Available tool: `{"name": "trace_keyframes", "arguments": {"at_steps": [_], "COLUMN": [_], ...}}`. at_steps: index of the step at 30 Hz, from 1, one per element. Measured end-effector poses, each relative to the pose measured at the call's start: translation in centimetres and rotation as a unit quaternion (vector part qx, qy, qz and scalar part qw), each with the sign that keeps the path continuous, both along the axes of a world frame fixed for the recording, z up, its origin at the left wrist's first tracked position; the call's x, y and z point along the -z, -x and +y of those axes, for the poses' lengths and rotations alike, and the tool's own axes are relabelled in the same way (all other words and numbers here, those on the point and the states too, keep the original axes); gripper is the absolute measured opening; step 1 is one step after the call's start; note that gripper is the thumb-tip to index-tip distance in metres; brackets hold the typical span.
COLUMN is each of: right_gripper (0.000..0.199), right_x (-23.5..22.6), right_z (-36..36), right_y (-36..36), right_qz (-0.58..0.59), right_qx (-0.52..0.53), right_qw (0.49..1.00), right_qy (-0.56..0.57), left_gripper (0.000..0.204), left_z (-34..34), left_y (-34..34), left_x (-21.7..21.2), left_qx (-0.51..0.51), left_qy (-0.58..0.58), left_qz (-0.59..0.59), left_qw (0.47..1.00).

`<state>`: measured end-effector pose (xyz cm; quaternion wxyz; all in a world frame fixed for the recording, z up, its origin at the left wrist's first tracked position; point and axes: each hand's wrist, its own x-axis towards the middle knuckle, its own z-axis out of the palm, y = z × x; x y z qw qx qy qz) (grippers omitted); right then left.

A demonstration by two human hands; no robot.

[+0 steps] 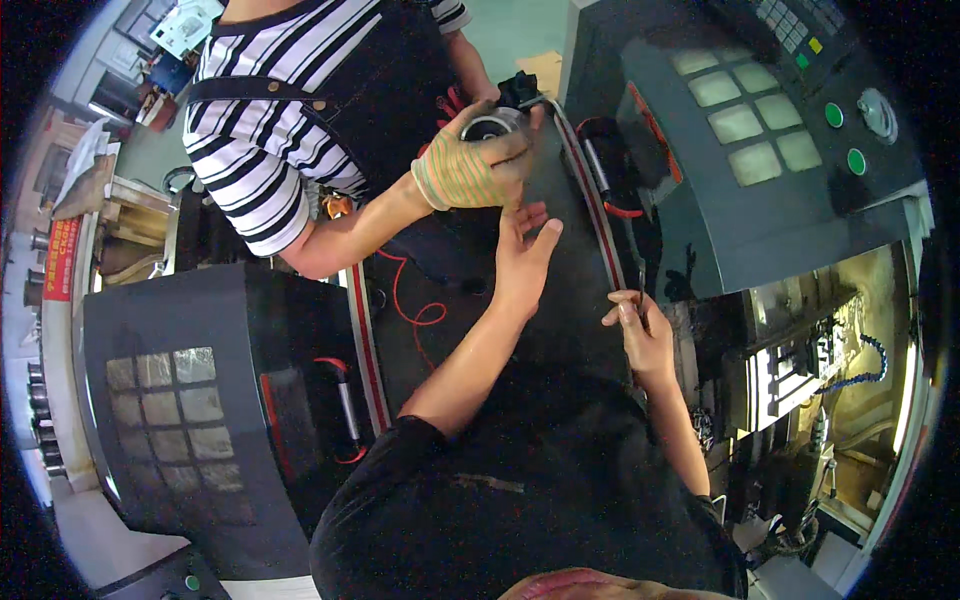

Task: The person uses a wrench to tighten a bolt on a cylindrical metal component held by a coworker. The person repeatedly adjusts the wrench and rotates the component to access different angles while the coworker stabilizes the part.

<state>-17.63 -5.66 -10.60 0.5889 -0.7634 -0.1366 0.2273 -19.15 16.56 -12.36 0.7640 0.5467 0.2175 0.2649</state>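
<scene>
My left hand (525, 262) reaches up and forward. Its fingers are apart and nothing shows in them; the fingertips are just below a co-worker's gloved hand (465, 172), and I cannot tell whether they touch. That co-worker's hands hold a round metal ring (492, 124) with a dark centre. At the right, my right hand (645, 338) is closed around a thin metal rod-like tool (641, 278) pointing up and away. The tool's exact kind is too small to tell, and its lower end is hidden in my fingers.
A co-worker in a striped shirt and dark apron (385, 85) stands facing me. Grey machine doors with windows flank us, one on the left (270, 400) and one on the right (690, 215). A thin red hose (405, 290) loops between us. An open machine bay (800, 370) is on the right.
</scene>
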Motion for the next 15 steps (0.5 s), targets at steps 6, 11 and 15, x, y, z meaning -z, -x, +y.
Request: {"name": "trace_keyframes", "arguments": {"at_steps": [6,11,15], "right_gripper": [0.023,0.023,0.024], "right_x": [-0.2,0.1,-0.2], "right_z": [-0.2,-1.0,-1.7], "right_y": [0.1,0.4,0.6], "right_qz": [-0.039,-0.034,-0.068], "right_qx": [-0.014,-0.012,0.002], "right_qw": [0.999,0.996,0.992], "right_qy": [0.012,0.077,0.106], "left_gripper": [0.078,0.071,0.061], "left_z": [1.5,2.8,4.0], "left_y": [-2.0,-4.4,-6.6], "left_x": [1.7,0.6,-0.2], "left_qx": [-0.084,-0.175,-0.248], "left_qy": [-0.159,-0.302,-0.388], "left_qz": [0.024,0.072,0.033], "left_qw": [0.983,0.934,0.887]}}
